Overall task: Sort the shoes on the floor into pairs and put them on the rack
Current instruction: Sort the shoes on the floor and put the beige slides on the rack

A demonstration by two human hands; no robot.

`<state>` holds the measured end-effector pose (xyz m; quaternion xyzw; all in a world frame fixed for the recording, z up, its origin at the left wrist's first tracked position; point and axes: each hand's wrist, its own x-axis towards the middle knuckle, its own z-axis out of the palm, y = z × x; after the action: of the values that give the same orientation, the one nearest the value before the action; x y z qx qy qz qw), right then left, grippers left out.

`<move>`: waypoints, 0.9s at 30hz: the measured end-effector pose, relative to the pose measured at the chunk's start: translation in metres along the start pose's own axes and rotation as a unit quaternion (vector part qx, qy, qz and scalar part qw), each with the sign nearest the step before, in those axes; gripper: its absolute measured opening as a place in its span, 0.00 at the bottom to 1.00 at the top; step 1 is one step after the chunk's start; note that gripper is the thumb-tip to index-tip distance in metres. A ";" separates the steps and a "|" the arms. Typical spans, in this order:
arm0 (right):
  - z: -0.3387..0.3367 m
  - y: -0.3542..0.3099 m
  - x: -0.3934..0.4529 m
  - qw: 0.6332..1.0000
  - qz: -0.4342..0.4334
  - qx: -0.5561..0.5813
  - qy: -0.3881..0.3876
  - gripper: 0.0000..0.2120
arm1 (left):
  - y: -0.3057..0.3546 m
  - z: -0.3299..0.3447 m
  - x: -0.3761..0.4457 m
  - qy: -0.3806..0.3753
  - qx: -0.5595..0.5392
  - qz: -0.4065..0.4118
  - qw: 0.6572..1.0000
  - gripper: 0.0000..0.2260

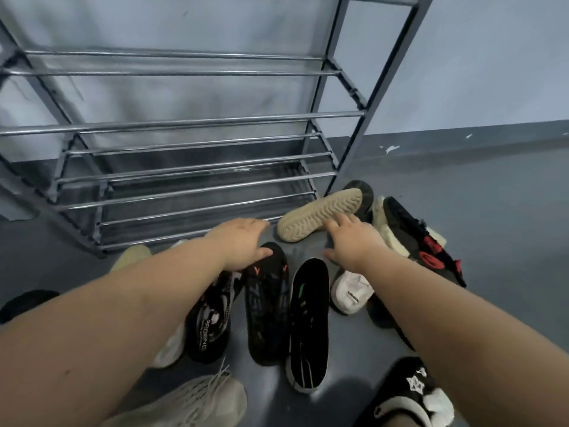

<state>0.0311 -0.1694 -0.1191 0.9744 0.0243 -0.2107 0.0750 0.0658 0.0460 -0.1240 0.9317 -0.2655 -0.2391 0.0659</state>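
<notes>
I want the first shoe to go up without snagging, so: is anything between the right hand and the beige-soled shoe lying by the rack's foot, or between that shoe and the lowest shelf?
Nothing visible. The right hand already reaches the beige-soled shoe, and the rack holds no shoes on its lowest bars.

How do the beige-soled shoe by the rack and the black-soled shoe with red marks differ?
The beige-soled shoe shows a pale, ridged sole; the black-soled shoe shows a dark sole with red marks. The beige one lies crosswise beside the rack, the black one lengthwise. Both lie sole-up.
</notes>
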 end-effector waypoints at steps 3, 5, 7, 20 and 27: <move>-0.009 0.020 0.026 1.000 -0.016 -0.021 0.001 0.32 | -0.006 -0.006 0.031 -0.029 -0.010 -0.009 0.999 0.31; -0.010 0.031 0.044 1.000 -0.018 -0.016 0.000 0.31 | -0.010 -0.006 0.052 -0.039 -0.022 -0.018 0.999 0.31; -0.005 0.041 0.060 1.000 -0.009 -0.002 -0.007 0.29 | -0.013 -0.002 0.074 -0.041 -0.045 -0.025 0.998 0.31; 0.031 0.083 0.153 0.993 0.078 0.080 -0.025 0.32 | -0.008 0.057 0.174 -0.047 -0.268 -0.100 0.957 0.29; 0.030 0.089 0.168 0.997 0.074 -0.016 0.011 0.28 | -0.002 0.072 0.193 -0.060 -0.357 -0.124 0.924 0.33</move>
<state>0.1787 -0.2596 -0.2030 0.9744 -0.0436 -0.1937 0.1058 0.1762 -0.0536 -0.2673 0.8555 -0.0486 -0.3801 0.3482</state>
